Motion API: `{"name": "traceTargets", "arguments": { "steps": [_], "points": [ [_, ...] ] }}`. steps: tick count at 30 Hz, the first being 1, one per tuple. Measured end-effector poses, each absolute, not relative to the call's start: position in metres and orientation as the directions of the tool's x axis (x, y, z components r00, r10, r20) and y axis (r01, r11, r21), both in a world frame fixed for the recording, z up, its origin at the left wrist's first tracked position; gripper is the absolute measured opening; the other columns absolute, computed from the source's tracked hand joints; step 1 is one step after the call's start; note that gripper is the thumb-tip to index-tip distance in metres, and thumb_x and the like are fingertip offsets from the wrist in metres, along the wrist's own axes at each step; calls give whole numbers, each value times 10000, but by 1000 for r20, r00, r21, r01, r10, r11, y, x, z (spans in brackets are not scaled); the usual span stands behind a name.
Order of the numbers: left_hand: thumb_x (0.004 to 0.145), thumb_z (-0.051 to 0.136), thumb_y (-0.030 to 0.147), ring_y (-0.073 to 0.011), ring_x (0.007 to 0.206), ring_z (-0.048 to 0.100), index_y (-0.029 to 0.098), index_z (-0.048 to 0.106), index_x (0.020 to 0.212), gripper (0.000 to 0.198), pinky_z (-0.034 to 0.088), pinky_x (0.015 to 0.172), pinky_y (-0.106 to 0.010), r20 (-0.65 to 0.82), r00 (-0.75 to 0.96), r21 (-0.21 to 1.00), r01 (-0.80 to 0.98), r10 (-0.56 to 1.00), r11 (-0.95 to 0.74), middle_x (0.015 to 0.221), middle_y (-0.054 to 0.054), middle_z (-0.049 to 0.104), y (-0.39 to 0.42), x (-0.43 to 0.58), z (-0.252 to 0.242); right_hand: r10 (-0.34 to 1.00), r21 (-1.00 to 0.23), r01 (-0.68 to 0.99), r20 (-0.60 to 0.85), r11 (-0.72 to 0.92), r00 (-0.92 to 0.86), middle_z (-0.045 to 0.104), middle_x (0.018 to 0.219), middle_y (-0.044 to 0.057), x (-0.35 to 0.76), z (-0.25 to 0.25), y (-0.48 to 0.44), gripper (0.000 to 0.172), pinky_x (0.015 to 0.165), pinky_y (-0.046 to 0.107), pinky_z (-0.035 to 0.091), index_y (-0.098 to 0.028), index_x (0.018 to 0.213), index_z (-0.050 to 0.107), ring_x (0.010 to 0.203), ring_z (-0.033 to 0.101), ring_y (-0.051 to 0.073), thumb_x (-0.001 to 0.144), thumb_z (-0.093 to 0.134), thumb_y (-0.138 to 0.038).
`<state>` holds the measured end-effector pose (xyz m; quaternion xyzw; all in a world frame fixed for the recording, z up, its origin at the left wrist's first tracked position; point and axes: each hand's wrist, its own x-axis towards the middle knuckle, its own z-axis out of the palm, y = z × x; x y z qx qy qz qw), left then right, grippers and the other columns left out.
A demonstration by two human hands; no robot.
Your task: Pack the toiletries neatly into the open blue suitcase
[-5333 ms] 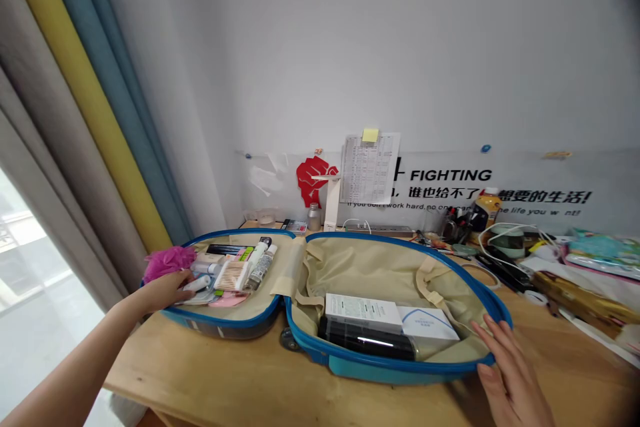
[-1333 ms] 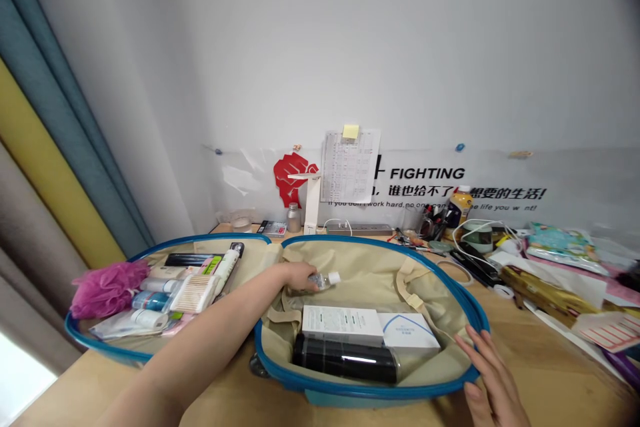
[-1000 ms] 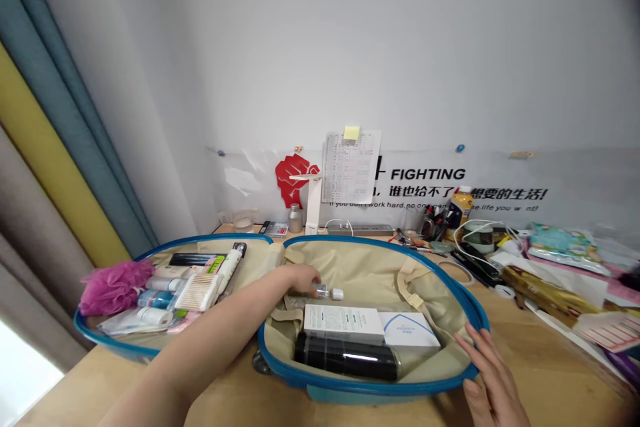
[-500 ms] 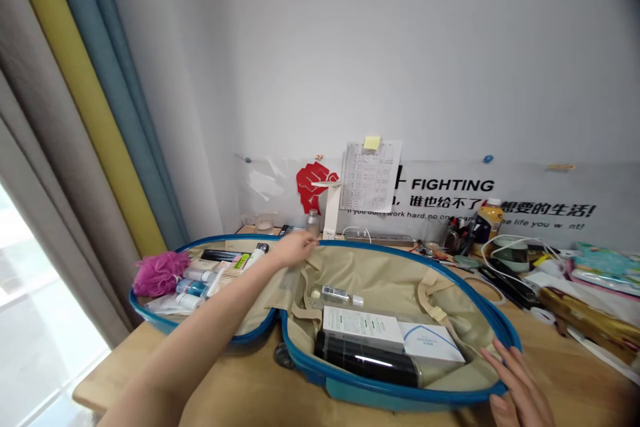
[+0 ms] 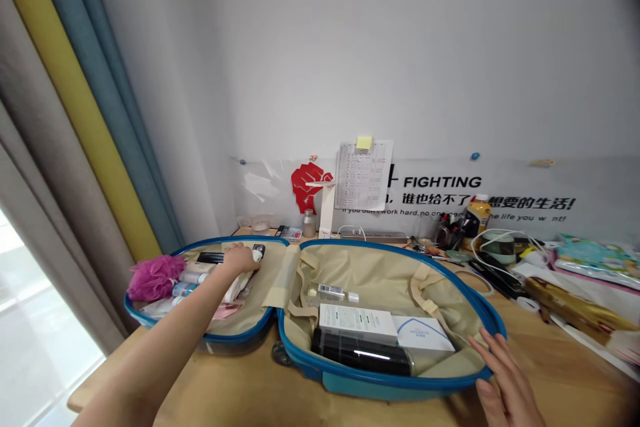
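Note:
An open blue suitcase (image 5: 320, 380) with beige lining lies on the wooden desk. My left hand (image 5: 241, 257) reaches into its left half, fingers curled down among the toiletries; what they grip is hidden under the hand. Beside these fingers are a dark flat case (image 5: 210, 257) and a white tube-like item (image 5: 257, 254). A pink bath puff (image 5: 156, 277) and several small bottles lie further left. On the suitcase's right rim rests my right hand (image 5: 507, 373), fingers spread and holding nothing. The right half contains a small clear bottle (image 5: 333, 292), two white boxes (image 5: 355, 320) and a black cylinder (image 5: 360, 351).
Behind the suitcase stand a white lamp (image 5: 327, 210), a small jar (image 5: 309, 223) and a power strip (image 5: 375, 236). Pens, a drink bottle (image 5: 476, 219), cables and a gold pouch (image 5: 570, 303) crowd the right side. Curtains (image 5: 95, 113) hang at left.
My left hand has moved left from the suitcase's middle back edge down onto the toiletries in the left half. My right hand stays at the right rim. The view has shifted slightly.

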<state>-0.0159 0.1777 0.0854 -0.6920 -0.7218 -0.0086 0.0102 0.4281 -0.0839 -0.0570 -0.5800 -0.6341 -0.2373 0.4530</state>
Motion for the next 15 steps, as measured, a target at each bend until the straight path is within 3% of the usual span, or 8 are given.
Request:
{"name": "traceTargets", "arguments": {
  "steps": [7,12,15],
  "points": [
    [910,587,409,-233,1082,599,162,586,1179,366,491,934,-478,117,-25,102,995,993,13,1211,-91,611,167,0,119,547,-241,950,832,198,97,517,1394,125,428,-53,-87,409,1003,543,442,-232,1315,508,1351,422,333,963,357,-376],
    [920,533,480,-238,1017,636,138,552,1209,448,505,884,-419,231,-5,316,946,973,-70,1077,-93,669,162,12,164,552,-285,937,823,203,131,520,1395,119,428,-54,-87,398,1018,554,434,-241,1293,527,1350,426,333,957,369,-382],
    [960,478,450,-192,924,656,140,540,1214,406,533,825,-375,245,48,457,875,968,-159,1038,-68,670,161,30,172,567,-290,935,814,204,128,517,1398,123,429,-56,-86,409,1011,562,440,-243,1306,524,1349,427,336,956,369,-387]
  ]
}}
